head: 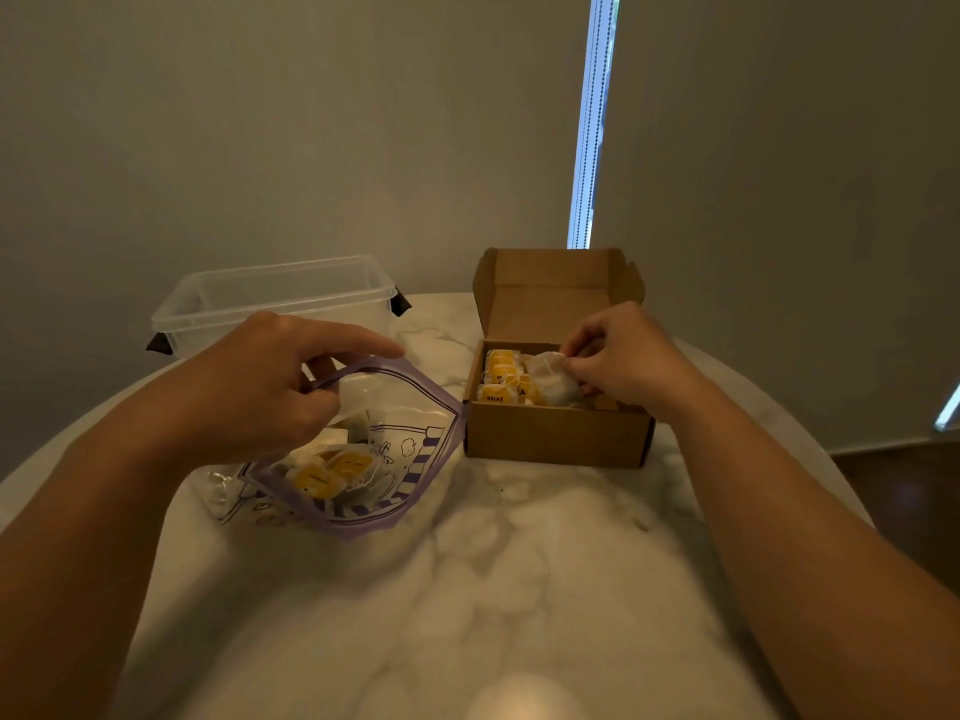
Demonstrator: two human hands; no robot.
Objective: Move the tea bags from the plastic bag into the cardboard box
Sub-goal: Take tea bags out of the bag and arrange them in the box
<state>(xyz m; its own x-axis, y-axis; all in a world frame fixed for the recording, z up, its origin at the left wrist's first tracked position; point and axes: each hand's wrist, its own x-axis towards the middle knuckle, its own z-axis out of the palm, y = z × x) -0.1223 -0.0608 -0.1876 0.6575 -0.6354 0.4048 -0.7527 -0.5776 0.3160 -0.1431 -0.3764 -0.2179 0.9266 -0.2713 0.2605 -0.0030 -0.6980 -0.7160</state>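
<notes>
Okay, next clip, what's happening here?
A person is emptying a plastic bag into a cardboard box on a marble table. The left hand holds the bag's mouth open. The right hand pinches a tea bag inside the open box, beside several packed ones. More tea bags lie in the plastic bag. A clear tub stands behind.

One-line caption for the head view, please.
Right hand pinches a tea bag inside the open cardboard box while the left hand grips the plastic bag by its rim.
</notes>
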